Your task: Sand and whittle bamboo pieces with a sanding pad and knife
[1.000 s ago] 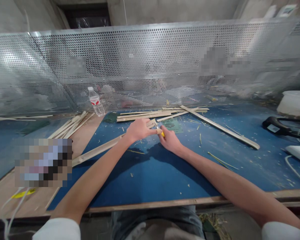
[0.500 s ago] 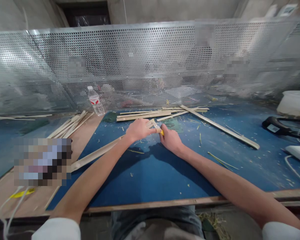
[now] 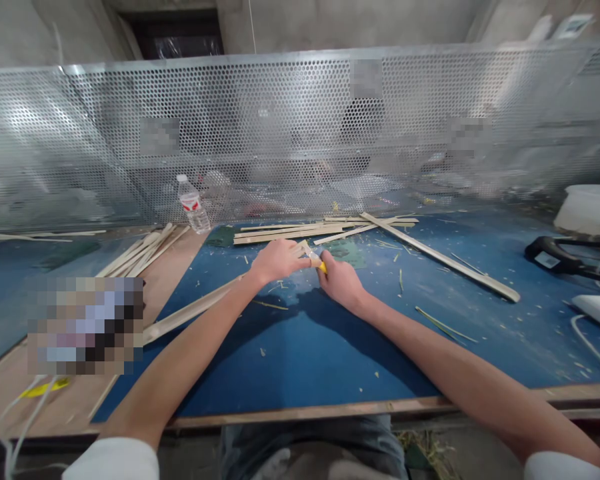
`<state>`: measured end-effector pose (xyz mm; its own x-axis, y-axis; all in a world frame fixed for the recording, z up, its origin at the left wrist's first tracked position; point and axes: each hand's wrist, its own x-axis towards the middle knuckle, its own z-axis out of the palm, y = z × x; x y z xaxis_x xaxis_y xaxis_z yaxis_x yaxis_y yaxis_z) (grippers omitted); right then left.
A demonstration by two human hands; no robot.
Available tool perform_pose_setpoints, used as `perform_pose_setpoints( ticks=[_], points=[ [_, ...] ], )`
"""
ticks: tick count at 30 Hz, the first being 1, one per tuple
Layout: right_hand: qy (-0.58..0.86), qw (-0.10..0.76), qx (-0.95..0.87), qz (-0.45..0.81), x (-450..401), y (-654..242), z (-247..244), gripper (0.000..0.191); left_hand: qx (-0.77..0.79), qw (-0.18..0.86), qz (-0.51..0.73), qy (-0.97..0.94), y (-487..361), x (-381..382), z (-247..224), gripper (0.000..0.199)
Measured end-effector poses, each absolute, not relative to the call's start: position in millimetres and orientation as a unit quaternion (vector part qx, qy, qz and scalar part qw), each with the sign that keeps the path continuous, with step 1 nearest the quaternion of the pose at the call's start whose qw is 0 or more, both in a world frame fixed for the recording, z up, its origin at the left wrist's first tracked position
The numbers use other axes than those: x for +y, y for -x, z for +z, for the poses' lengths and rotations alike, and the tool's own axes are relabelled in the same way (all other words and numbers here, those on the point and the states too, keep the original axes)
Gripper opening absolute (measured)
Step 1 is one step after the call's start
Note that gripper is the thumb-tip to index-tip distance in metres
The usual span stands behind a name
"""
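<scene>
My left hand (image 3: 276, 260) is closed around a long pale strip (image 3: 195, 311) that looks like split bamboo. The strip slants back under my left forearm toward the front left, and its far end shows just past my fingers. In my right hand (image 3: 344, 281) is a utility knife (image 3: 323, 267) with a yellow handle, mostly covered by my fingers. Its blade meets the strip's end close to my left fingertips; how deep it sits cannot be seen. Both hands are over the blue mat (image 3: 290, 373).
More pale strips (image 3: 285, 233) lie behind my hands, and one long strip (image 3: 445, 260) slants at right. Another bundle (image 3: 140, 250) is at left, near a water bottle (image 3: 194, 205). A perforated metal screen (image 3: 290, 133) spans the back. A black object (image 3: 550, 253) and white tub (image 3: 590, 210) stand right.
My hands hold nearly the same place, with the knife's blade showing slightly more. Behind the screen, a blurred person has shifted left.
</scene>
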<state>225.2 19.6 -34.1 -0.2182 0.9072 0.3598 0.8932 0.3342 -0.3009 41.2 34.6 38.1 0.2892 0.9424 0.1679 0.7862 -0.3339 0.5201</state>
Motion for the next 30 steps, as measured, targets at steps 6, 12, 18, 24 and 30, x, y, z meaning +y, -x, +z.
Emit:
perform_pose_setpoints(
  ticks=[6,12,18,24,30],
  points=[
    [0.539,0.288,-0.788,0.067,23.9,-228.6,-39.0,0.014,0.542,0.195,0.231,-0.784,-39.5,37.8,34.3,0.048],
    [0.506,0.321,-0.795,0.1,24.7,-230.9,-37.0,0.017,0.528,0.221,0.23,-0.787,-38.6,40.2,34.3,0.046],
    [0.455,0.347,-0.803,0.165,27.3,-233.3,-37.4,0.021,0.53,0.213,0.23,-0.788,-39.0,39.0,36.1,0.047],
    [0.478,0.352,-0.787,0.17,31.0,-230.9,-43.2,0.023,0.53,0.203,0.229,-0.791,-39.2,38.4,35.7,0.05],
    [0.497,0.362,-0.772,0.16,32.5,-227.1,-43.9,0.019,0.543,0.171,0.223,-0.791,-39.3,38.2,35.2,0.046]
  ],
)
